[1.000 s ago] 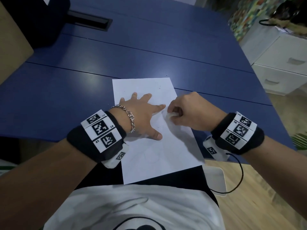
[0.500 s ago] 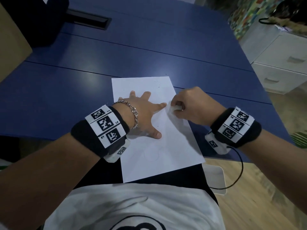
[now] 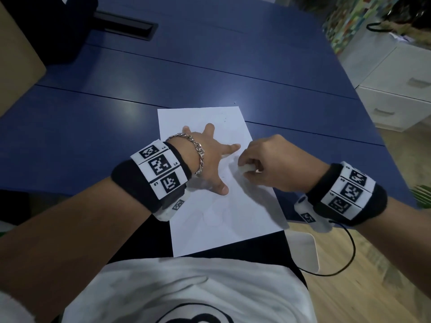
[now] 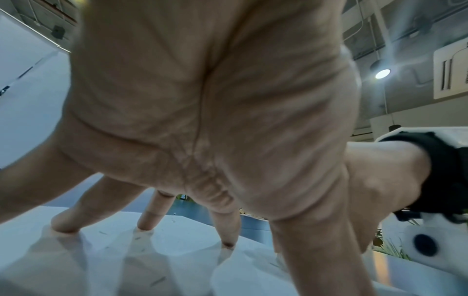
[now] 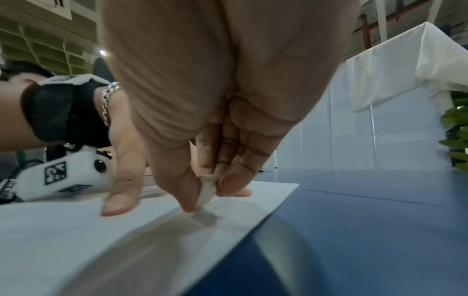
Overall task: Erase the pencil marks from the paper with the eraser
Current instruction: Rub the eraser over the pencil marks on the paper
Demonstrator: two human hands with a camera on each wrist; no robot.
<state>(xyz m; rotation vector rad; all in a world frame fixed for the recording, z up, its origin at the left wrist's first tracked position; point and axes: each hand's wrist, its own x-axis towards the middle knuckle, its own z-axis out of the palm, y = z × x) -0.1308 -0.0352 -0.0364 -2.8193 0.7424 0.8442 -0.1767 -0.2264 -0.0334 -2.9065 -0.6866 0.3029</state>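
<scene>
A white sheet of paper (image 3: 235, 217) lies on the blue table (image 3: 93, 136), with faint pencil marks (image 3: 210, 215) in its near half. My left hand (image 3: 210, 157) presses on the paper with straight, spread fingers (image 4: 149, 218), holding the sheet (image 4: 177, 260) down. My right hand (image 3: 268, 166) pinches a small white eraser (image 3: 245, 169) between thumb and fingertips. In the right wrist view the eraser (image 5: 207, 190) touches the paper (image 5: 76, 230) near its right edge, just right of my left thumb (image 5: 124, 192).
A black slot (image 3: 126, 24) is set into the table at the far left, beside a dark object. White drawers (image 3: 396, 94) stand to the right past the table's edge. A white device (image 3: 303, 250) with a black cable hangs near my lap.
My right hand has moved the eraser back toward me and to the right on the paper, after going farther away half a second ago. The left hand has stayed pressed on the sheet.
</scene>
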